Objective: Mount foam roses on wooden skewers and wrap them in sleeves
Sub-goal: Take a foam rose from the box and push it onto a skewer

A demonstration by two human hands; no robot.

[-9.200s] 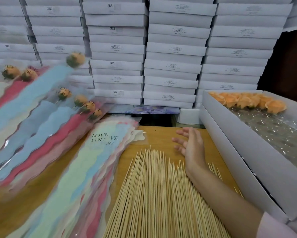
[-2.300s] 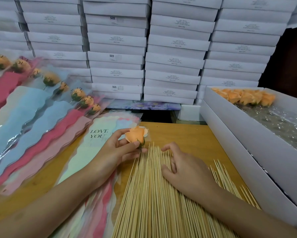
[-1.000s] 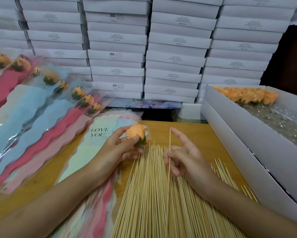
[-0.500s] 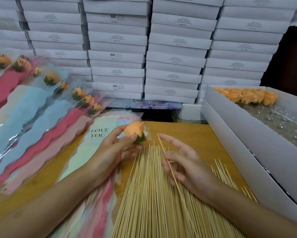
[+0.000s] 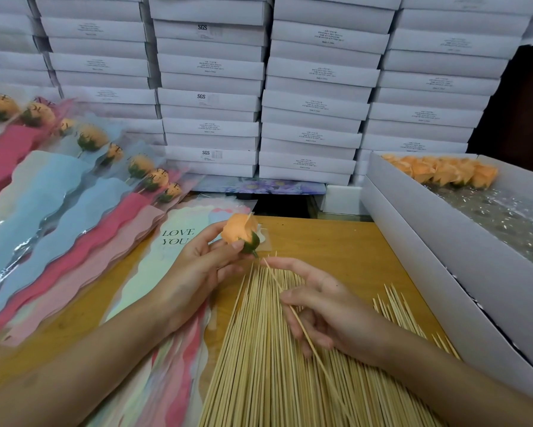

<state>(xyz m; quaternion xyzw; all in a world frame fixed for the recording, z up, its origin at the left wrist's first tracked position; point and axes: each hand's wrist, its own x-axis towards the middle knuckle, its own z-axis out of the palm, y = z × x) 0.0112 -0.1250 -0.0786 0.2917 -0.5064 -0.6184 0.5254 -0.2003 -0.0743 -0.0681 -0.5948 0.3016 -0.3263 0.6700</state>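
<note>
**Skewer tip lined up at the rose's base**

The foam rose (image 5: 240,232) is pinched between thumb and fingertips of the left hand (image 5: 197,266), over the far edge of the sleeves; its green base is turned down and to the right, probably to offer the end that takes the stick. The skewer (image 5: 290,306) is pinched in the right hand (image 5: 327,315), thumb and curled fingers closed on its shaft; its tip angles up, just beside that base and seemingly not yet in. Under both hands the skewer pile (image 5: 259,365) lies on the wooden table (image 5: 320,241), near for the next pick; the empty sleeves (image 5: 166,272) lie fanned under the left wrist; wrapped roses (image 5: 74,195) lie beyond, at left. The open box (image 5: 428,257) holding loose roses (image 5: 441,172) stands at right; stacked white boxes (image 5: 314,103) rise behind.
</note>
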